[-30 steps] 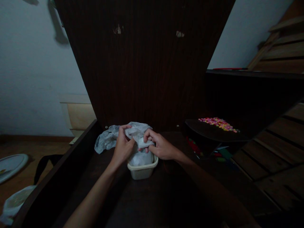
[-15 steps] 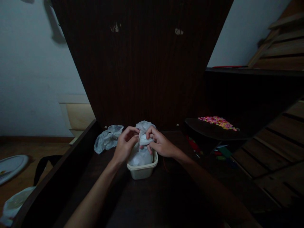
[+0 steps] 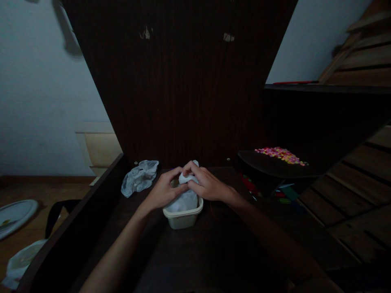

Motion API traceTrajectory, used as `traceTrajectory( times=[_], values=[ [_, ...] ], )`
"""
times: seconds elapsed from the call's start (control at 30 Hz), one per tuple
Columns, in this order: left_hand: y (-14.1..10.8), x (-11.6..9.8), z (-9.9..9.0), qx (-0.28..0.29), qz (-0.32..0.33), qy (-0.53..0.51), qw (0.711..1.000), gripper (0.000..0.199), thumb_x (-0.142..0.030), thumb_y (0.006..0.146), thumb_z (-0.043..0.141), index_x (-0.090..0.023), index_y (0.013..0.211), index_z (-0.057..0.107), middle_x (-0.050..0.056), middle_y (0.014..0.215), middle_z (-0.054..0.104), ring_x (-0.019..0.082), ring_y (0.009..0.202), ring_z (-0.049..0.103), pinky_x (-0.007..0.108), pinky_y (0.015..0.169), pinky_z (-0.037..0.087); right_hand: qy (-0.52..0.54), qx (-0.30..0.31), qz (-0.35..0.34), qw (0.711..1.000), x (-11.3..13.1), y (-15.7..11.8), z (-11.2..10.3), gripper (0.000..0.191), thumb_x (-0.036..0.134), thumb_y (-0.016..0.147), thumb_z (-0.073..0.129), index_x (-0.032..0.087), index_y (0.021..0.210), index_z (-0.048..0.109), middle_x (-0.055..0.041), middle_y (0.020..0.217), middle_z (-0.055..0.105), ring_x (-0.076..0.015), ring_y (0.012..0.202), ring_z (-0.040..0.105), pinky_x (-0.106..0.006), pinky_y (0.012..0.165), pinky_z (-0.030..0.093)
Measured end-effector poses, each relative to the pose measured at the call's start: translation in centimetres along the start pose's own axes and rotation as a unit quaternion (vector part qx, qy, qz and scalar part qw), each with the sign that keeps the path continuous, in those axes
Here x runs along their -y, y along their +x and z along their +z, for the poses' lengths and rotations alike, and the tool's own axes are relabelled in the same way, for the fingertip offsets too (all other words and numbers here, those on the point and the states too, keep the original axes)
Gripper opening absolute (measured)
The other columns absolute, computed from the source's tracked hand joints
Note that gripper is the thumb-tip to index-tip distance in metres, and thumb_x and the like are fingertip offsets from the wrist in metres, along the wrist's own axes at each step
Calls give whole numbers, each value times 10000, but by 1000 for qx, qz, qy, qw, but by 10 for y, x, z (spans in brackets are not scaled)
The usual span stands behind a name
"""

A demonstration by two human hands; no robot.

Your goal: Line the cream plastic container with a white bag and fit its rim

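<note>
Right here in the middle, the white bag (image 3: 185, 202), sitting plump inside the cream basket (image 3: 182, 221), lower part down behind the front rim, top gathered up into a tight bunch. Over that bunch, the right hand (image 3: 207, 183), fingers curled in and clamped on the plastic. Coming in from the other side, the left hand (image 3: 163, 187), thumb and forefinger up against the same bunch, thumbs nearly meeting; pinching it or only steadying it, cannot tell from here. So, as for progress: bag in the basket, done; top drawn together, done by the look of it; twisted or knotted, impossible to say under those fingers. Not yet let go of, so probably short of finished. Beneath it all, the dark desk (image 3: 183, 256). Off to the left, well apart from the basket, a crumpled clear bag (image 3: 140, 177), lying loose and untouched. Over to the right, a scatter of bright beads (image 3: 281, 155) on the corner shelf (image 3: 253, 162), likewise out of the action. Further out, down past the desk's left edge, a white plate (image 3: 18, 215), partly cut off from view.
</note>
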State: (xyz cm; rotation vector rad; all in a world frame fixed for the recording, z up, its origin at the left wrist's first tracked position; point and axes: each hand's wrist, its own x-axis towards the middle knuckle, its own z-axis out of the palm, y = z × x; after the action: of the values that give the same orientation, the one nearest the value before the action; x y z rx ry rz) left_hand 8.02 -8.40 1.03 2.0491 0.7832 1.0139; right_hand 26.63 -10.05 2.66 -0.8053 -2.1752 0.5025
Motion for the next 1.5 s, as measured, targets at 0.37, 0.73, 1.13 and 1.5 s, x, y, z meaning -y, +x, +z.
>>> traceTrajectory(
  times=[0.37,0.73,1.13,1.5],
  values=[
    [1,8,4,-129,-27,-33,991,60,-233,833,617,-186,868,602,-10,814,654,162,772,615,248,684,444,107,-170,117,973,-6,-1,15,435,87,710,609,248,1090,470,-40,1106,608,-115,682,621,-229,513,488],
    [6,5,11,-157,-12,-203,967,227,-232,814,671,-215,964,502,-45,756,637,108,657,585,182,577,407,253,-213,144,933,-20,3,28,359,117,730,564,254,1047,468,11,932,608,-102,607,632,-188,428,461],
    [1,-1,7,-14,-48,-248,967,254,-248,835,656,-208,1029,496,-17,813,655,117,676,587,209,605,431,155,-228,89,957,-28,11,24,123,168,807,565,216,915,597,-14,919,658,-150,842,641,-280,713,516],
    [0,6,-3,-191,13,-59,980,297,-231,791,721,-196,1028,546,12,900,637,141,784,600,284,749,493,261,-137,148,944,-22,8,4,213,184,791,620,223,982,533,5,869,662,-151,797,654,-286,714,507]
  ],
)
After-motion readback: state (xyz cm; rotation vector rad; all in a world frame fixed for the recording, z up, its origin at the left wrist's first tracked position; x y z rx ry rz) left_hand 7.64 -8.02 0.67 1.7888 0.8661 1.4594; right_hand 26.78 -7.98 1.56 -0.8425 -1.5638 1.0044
